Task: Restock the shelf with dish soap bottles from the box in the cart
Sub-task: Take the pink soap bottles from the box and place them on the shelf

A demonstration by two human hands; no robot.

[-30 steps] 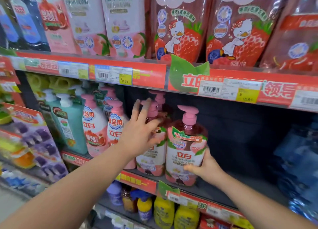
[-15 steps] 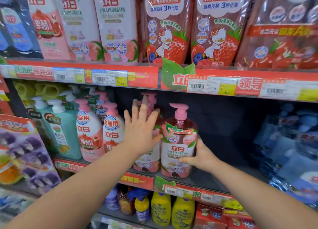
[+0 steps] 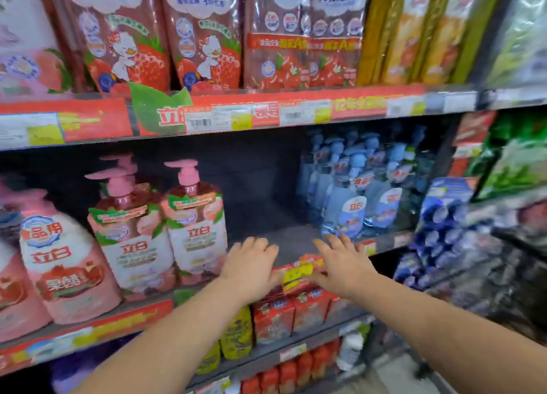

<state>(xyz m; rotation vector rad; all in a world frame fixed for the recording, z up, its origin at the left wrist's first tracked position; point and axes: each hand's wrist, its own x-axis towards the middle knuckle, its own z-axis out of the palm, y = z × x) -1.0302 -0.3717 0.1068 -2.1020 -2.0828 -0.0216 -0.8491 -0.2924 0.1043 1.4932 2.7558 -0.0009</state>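
Two pink pump dish soap bottles stand upright side by side on the middle shelf [image 3: 275, 242]: one on the left [image 3: 130, 240] and one on the right [image 3: 196, 225]. My left hand [image 3: 251, 266] hovers just right of the right bottle, fingers apart, holding nothing. Farther right, my right hand [image 3: 343, 263] is also empty, with its fingers spread over the shelf's front edge. Between and behind my hands the dark shelf board is bare. The box and the cart are out of view.
A fat pink bottle [image 3: 65, 263] stands left of the pair. Blue pump bottles [image 3: 355, 195] fill the shelf's right end. Refill pouches [image 3: 189, 38] hang on the shelf above. Yellow bottles [image 3: 236, 334] and red packs [image 3: 296, 311] sit on the shelf below.
Both hands let go of the pink bottles and moved right to the bare stretch of shelf. The view swung right, so the bottles now sit at the left.
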